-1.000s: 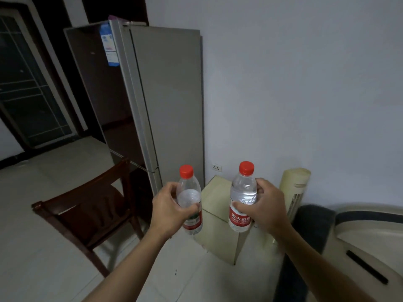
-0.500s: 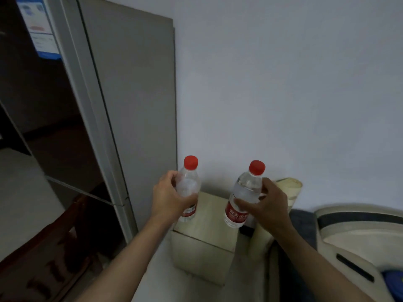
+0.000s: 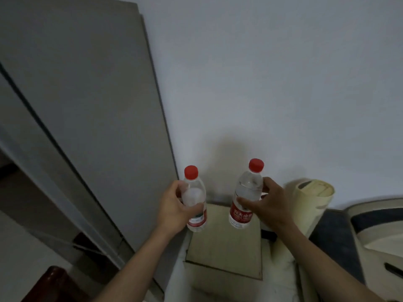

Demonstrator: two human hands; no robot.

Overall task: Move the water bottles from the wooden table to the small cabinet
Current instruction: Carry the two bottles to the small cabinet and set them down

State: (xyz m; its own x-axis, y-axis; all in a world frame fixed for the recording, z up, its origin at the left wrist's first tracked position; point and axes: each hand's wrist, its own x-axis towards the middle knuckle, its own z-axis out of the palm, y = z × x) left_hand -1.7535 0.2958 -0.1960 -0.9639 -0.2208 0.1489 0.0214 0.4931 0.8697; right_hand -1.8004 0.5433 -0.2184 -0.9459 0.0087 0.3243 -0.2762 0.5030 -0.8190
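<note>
Above the small cabinet, two red-capped bottles held in the air.
Left hand grips the left bottle over the cabinet's left edge, beside the fridge; right hand grips the right bottle, tilted, over the top's back edge near the cream fan.

Both clear bottles wear red caps and red labels; the cabinet is pale cream, the fridge grey.
</note>
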